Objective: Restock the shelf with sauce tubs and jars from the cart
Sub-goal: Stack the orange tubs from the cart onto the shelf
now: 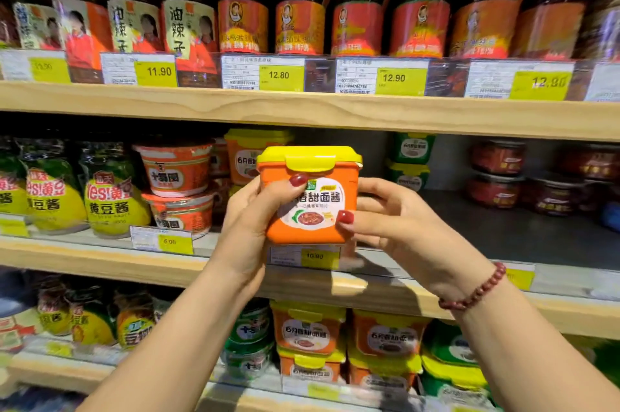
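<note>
Holding the orange sauce tub (312,200) upright between both hands, label facing the camera, yellow lid (308,156) on top. Wrapping the left hand (246,223) round the tub's left wall, pressing the thumb high on the front face just under the lid. Gripping the tub's right side with the right hand (399,227), laying the thumb low on the front near the bottom corner and curling the fingers round toward the back. Holding it at the front lip of the middle shelf (100,260), directly over the yellow price tag (307,257) reading 10.90, in front of a bare stretch of that shelf. Standing between a matching tub (243,160) further back on the left and stacked green tubs (412,151) further back on the right.

Hiding most fingertips of both hands behind the tub, showing only thumbs, knuckles and palms. Blurring at the tub's base, so not telling whether it is touching the board or hovering over it. Smearing the dark jars (496,173) at the far right past reading.

Reaching up and forward with both bare forearms from the bottom edge, converging on the tub, palms facing each other. Wearing a red bead bracelet (476,291) on the right wrist.
</note>
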Available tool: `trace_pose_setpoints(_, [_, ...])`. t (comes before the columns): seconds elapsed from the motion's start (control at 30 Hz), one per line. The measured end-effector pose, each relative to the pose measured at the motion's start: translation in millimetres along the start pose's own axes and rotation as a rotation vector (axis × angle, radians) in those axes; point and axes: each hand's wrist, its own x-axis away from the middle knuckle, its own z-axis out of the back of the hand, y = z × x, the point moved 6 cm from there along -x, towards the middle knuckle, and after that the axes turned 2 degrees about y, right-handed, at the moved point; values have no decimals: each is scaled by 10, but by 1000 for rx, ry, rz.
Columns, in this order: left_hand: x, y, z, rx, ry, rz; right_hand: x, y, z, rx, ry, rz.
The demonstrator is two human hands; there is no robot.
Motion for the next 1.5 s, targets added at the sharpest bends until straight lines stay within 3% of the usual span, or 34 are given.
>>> trace_pose_setpoints(0.2, [-100,162,-26,-282,22,-126,-84,5,157,-67,153,106])
trace_pose_setpoints(0.5, [-295,180,-40,-422,74,-280,-343,23,302,-53,257,177])
trace_pose_setpoints(0.77, [-561,-199,131,-594,176,-191,-528,199,346,-18,217,149])
trace_pose_setpoints(0.93, [-486,-245,185,-621,102,-200,-517,231,376,33,243,127])
trace_pose_setpoints(1.07, [-320,-277,361,-653,225,-214,-375,311,383,191,294,26])
trace_pose_setpoints(1.5, [-429,-383,453,-661,305,-113,-410,376,294,63,412,37])
